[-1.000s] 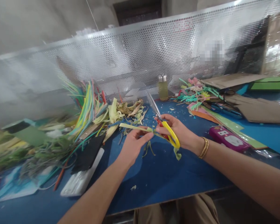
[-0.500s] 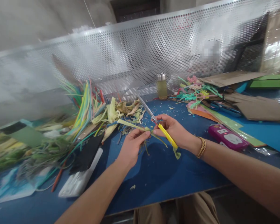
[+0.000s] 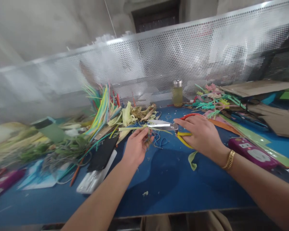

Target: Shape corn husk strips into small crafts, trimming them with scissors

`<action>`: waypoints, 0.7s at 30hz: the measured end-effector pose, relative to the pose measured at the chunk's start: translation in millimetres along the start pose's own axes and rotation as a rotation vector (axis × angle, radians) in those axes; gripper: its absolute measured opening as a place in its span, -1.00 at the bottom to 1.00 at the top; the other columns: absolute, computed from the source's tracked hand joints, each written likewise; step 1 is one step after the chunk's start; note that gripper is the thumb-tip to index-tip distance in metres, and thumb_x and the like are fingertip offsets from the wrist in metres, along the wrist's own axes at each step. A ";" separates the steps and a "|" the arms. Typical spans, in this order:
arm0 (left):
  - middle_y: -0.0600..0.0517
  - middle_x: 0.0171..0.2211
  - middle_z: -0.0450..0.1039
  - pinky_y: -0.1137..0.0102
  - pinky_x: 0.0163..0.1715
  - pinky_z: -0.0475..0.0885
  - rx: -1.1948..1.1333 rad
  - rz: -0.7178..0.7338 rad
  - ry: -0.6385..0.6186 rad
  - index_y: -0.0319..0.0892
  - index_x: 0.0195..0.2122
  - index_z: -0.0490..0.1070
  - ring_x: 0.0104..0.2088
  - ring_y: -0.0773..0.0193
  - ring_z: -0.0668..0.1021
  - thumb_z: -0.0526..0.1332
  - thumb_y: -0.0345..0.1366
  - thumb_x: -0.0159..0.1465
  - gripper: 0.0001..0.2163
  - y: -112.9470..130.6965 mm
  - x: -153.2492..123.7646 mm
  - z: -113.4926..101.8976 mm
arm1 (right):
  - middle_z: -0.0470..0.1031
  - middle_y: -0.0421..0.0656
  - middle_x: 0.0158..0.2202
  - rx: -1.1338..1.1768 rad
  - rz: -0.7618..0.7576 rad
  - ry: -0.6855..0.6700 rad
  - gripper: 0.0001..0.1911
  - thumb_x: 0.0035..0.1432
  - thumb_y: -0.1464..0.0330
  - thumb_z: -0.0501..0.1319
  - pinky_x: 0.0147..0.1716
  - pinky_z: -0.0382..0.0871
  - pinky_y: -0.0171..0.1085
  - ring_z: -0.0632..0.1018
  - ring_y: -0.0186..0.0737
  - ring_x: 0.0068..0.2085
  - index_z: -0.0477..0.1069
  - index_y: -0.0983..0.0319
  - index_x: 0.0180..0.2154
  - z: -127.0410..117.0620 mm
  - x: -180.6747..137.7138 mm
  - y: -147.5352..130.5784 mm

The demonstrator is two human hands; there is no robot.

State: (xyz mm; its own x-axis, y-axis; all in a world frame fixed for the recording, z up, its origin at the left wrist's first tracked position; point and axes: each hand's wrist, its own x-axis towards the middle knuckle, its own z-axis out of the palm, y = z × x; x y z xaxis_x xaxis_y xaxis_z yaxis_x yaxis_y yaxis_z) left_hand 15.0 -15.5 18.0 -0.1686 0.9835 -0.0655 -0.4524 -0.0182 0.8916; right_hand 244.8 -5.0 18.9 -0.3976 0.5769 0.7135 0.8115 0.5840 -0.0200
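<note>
My right hand (image 3: 202, 136) grips a pair of scissors (image 3: 168, 126) with yellow and red handles, blades pointing left and level over the blue table (image 3: 173, 183). My left hand (image 3: 136, 147) pinches a thin pale yellow-green paper strip (image 3: 130, 129), held level, whose end meets the scissor blades. A short green strip piece (image 3: 192, 159) hangs below my right hand. Both hands hover just above the table near its middle.
A heap of coloured strips and paper scraps (image 3: 103, 112) lies to the left, with a black card (image 3: 102, 154) and a white case (image 3: 96, 176). A small glass bottle (image 3: 177, 93) stands by the perforated metal screen (image 3: 159, 61). A purple box (image 3: 252, 154), cardboard and paper flowers (image 3: 212, 99) lie right.
The scissors have swung from pointing up and away to lying level, pointing left. My right hand has turned palm down and moved right. The view has shifted, so things sit further right.
</note>
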 end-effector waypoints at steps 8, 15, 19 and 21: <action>0.09 -0.48 0.44 0.24 -0.23 0.54 -0.052 0.056 -0.031 -0.24 -0.42 0.44 -0.45 0.40 0.48 0.43 -0.35 -0.05 -0.78 1.9 2.8 -4.7 | 0.50 -0.08 -0.22 -0.076 -0.043 -0.025 -0.53 0.11 0.36 0.19 -0.16 0.33 -0.16 0.47 -0.09 -0.14 0.37 0.12 0.09 2.7 -3.2 -1.2; 0.07 -0.44 0.48 0.26 -0.27 0.54 -0.025 0.054 -0.021 -0.23 -0.41 0.47 -0.43 0.36 0.50 0.44 -0.36 -0.09 -0.77 1.6 2.3 -4.2 | 0.50 -0.09 -0.24 -0.078 -0.038 -0.019 -0.50 0.09 0.38 0.20 -0.17 0.33 -0.18 0.46 -0.11 -0.15 0.36 0.11 0.11 4.1 -2.9 0.0; 0.05 -0.42 0.49 0.25 -0.26 0.54 -0.013 0.039 -0.025 -0.23 -0.41 0.47 -0.39 0.33 0.52 0.44 -0.36 -0.08 -0.78 1.3 2.2 -4.5 | 0.50 -0.09 -0.24 -0.085 -0.035 -0.029 -0.52 0.10 0.38 0.19 -0.17 0.33 -0.18 0.47 -0.11 -0.15 0.37 0.13 0.09 3.6 -3.0 0.7; 0.05 -0.43 0.49 0.25 -0.25 0.55 -0.012 0.029 -0.033 -0.23 -0.41 0.47 -0.38 0.33 0.53 0.44 -0.36 -0.07 -0.78 1.7 1.6 -4.4 | 0.50 -0.09 -0.24 -0.099 -0.034 -0.034 -0.54 0.11 0.38 0.19 -0.17 0.33 -0.18 0.47 -0.12 -0.15 0.37 0.13 0.09 2.7 -2.9 0.7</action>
State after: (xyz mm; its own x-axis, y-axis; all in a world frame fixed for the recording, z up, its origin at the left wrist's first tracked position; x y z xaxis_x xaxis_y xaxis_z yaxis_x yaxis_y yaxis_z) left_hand 10.2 -14.7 17.4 -0.1527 0.9880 -0.0242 -0.4581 -0.0490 0.8875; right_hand 245.4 -4.8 14.9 -0.4388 0.5779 0.6881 0.8350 0.5451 0.0747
